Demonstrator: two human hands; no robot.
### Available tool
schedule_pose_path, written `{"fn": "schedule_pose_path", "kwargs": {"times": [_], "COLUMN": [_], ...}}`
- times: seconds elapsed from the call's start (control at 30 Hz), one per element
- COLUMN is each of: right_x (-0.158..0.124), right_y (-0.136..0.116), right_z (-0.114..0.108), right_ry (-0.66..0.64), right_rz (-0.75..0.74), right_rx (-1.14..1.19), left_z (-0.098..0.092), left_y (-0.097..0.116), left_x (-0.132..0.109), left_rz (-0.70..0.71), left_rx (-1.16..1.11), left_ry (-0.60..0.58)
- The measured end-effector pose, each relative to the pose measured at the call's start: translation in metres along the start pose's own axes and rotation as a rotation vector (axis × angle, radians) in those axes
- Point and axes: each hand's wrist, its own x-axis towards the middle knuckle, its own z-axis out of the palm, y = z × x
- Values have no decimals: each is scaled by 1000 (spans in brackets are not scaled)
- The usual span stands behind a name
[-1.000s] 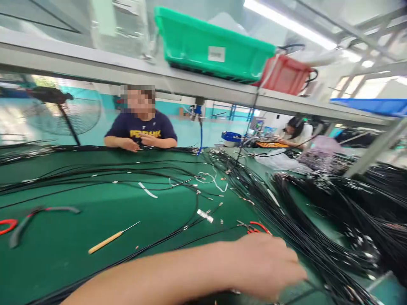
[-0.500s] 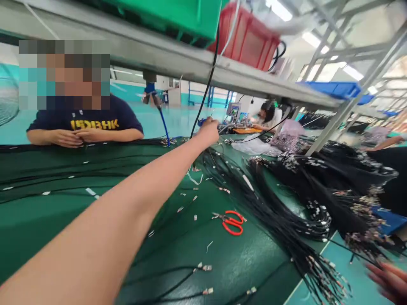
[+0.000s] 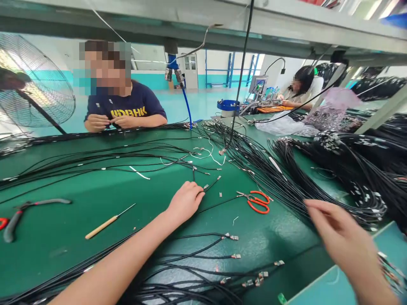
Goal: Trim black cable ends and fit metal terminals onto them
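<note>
My left hand (image 3: 185,202) rests on the green mat (image 3: 63,203) with its fingers together. Its fingertips are beside a black cable (image 3: 211,184) ending in a small metal terminal; I cannot tell if they grip it. My right hand (image 3: 340,233) is blurred above the mat's near right edge, fingers slightly apart, holding nothing visible. Between the hands lie red-handled scissors (image 3: 258,202). Loose black cables with crimped terminals (image 3: 203,264) spread below my left forearm. A large bundle of black cables (image 3: 343,178) lies to the right.
A wooden-handled awl (image 3: 101,226) and red-gripped pliers (image 3: 23,216) lie at the mat's left. Across the table sits a person in a navy T-shirt (image 3: 125,106), with a standing fan (image 3: 34,82) beside them. Another person (image 3: 302,87) works further right, under an overhead metal shelf (image 3: 203,25).
My left hand has come back from its far reach onto the middle of the mat. My right hand has risen further into view. The head view has swung and levelled.
</note>
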Motion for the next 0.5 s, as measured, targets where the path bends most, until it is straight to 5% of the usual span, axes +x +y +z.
{"fn": "schedule_pose_path", "kwargs": {"times": [0.1,0.27,0.37,0.5], "right_x": [10,42,45,35], "right_y": [-59,-78,-70,-72], "right_z": [66,149,166,158], "right_ry": [-489,-591,-573,-634], "right_rz": [60,98,163,193], "right_rx": [294,444,570,808], "left_z": [20,24,10,-6], "left_y": [15,23,32,52], "left_x": [23,29,16,-10], "left_rz": [-21,-86,-127,-152], "left_rx": [1,-52,-136,-248], "left_ry": [45,162,247,333]}}
